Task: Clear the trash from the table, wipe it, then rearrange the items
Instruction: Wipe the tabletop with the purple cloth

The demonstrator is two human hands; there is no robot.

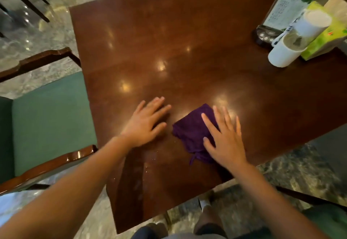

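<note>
Cloth [193, 131], purple, bunched, lies on the bench [169, 51] directly under the right hand [223, 141]; its uncovered part sticks out toward the left hand [146, 124]. Right hand flat, fingers spread wide, palm pressing the cloth down, not gripping it. Left hand also flat and spread, palm on bare wood just beside the cloth, apart from it, holding nothing. Cloth's long axis runs from near the person diagonally away, roughly along the right hand's fingers.

Judgement: wiping step in hand. No trash seen on the surface. A few pale specks [150, 161] on the wood nearer the body than the left hand, so the next stroke likely pulls back and leftward. Right hand does it; left only braces.

Far beyond the right hand, well apart: two white cups [287, 51], a green packet [326, 38], a card in a stand [281, 11]. Print on card and packet is blurred, unreadable. No brand legible.

Rearranging not yet begun.
</note>
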